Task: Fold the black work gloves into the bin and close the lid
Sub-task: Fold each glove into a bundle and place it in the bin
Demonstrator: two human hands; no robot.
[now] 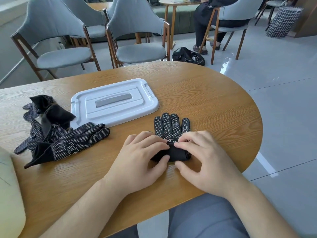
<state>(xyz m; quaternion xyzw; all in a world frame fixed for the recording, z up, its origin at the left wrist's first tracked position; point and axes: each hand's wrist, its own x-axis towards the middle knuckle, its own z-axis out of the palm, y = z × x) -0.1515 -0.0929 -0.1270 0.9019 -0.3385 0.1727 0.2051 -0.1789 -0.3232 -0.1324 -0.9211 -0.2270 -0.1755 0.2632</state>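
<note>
A black dotted work glove (171, 125) lies flat on the wooden table (205, 100), fingers pointing away from me. Its cuff is rolled up toward the palm. My left hand (142, 157) and my right hand (200, 157) pinch that rolled cuff from either side, thumbs under the near edge. A pile of several more black dotted gloves (56, 134) lies at the left. The white bin lid (115, 102) rests flat on the table behind the gloves. A pale rounded edge (10, 194) at the far left may be the bin; I cannot tell.
Grey chairs (137, 40) stand beyond the table's far edge. A black bag (188, 55) lies on the floor, and a seated person (214, 19) is at the back right. The table's rounded right edge drops off to grey floor.
</note>
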